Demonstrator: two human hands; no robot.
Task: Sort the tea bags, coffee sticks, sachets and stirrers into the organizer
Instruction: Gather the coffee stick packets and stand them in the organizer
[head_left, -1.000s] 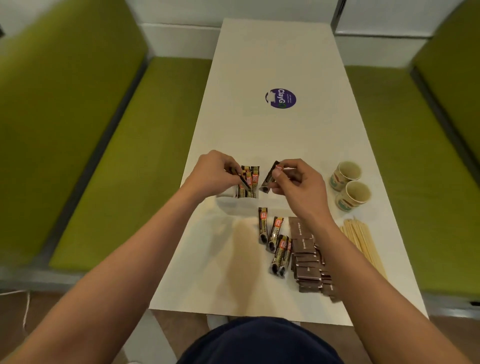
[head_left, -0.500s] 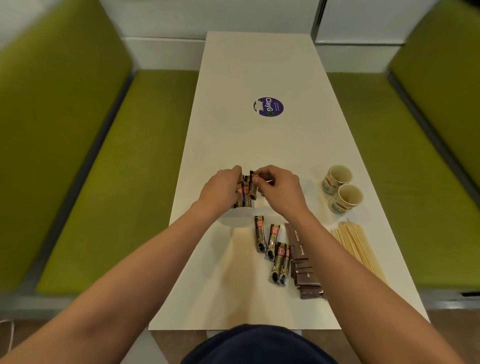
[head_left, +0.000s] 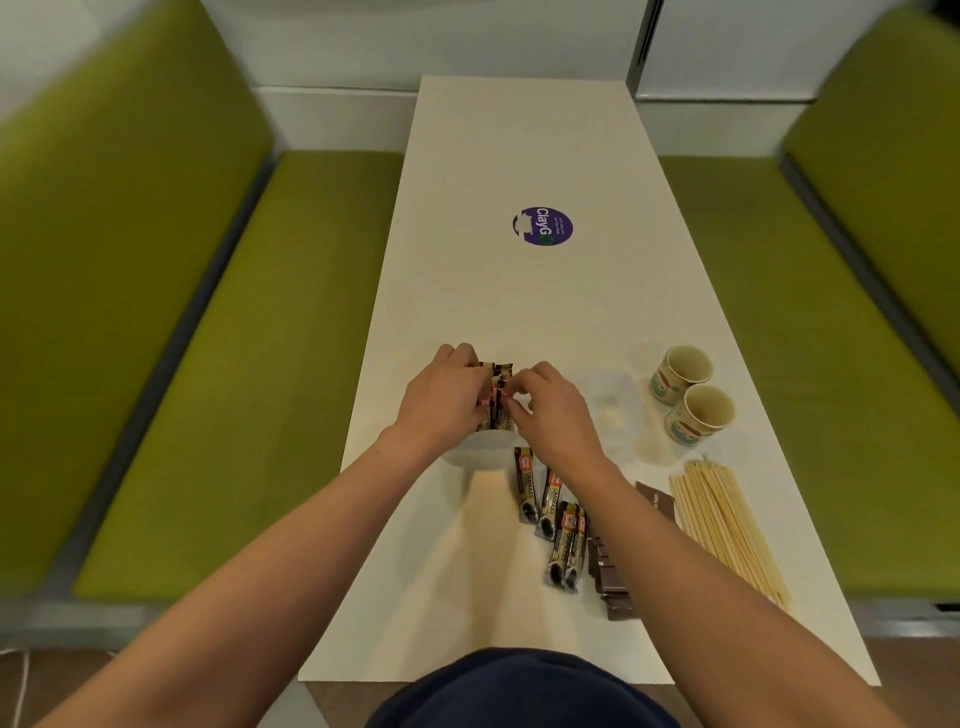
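Coffee sticks (head_left: 550, 512) lie on white table (head_left: 519, 145) between green benches (head_left: 218, 338).

Cups (head_left: 691, 393) behind stirrers (head_left: 727, 525); sticks (head_left: 553, 514) left.

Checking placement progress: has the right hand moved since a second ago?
Yes. The right hand has closed leftward onto the upright coffee sticks, away from the paper cups.

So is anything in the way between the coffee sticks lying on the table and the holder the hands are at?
Nothing visible. The loose coffee sticks lie just in front of the white holder, with bare table between; only the right hand reaches above them.
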